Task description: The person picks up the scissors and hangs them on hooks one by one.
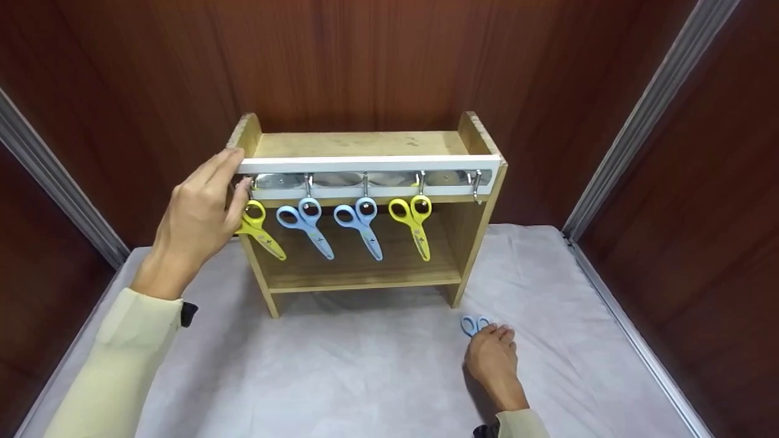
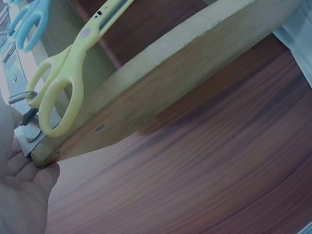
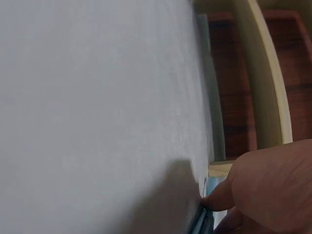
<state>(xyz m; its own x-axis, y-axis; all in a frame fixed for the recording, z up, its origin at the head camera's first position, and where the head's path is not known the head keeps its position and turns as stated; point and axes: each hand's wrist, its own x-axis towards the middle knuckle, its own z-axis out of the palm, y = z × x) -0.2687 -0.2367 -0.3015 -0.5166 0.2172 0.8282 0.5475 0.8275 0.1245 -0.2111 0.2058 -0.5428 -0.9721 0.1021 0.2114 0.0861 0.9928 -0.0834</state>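
My left hand (image 1: 201, 210) grips the upper left corner of a small wooden shelf (image 1: 365, 283), thumb in front by the end hook, fingers around the side. Along the shelf's front runs a white hook rail (image 1: 365, 163). From its hooks hang yellow scissors (image 2: 68, 78) beside my left thumb, two blue pairs (image 1: 307, 225) (image 1: 362, 226), and another yellow pair (image 1: 414, 225). The rightmost hook (image 1: 477, 185) carries nothing. Low at the right, my right hand (image 1: 494, 358) pinches blue scissors (image 1: 468, 325) at the cloth; their blades are mostly hidden under the hand.
A pale cloth (image 1: 341, 377) covers the surface under the shelf. Dark wood-grain panels (image 1: 365, 67) stand behind and at both sides, with metal strips (image 1: 654, 115) at the corners. The shelf's right leg (image 1: 457, 295) stands just beyond my right hand.
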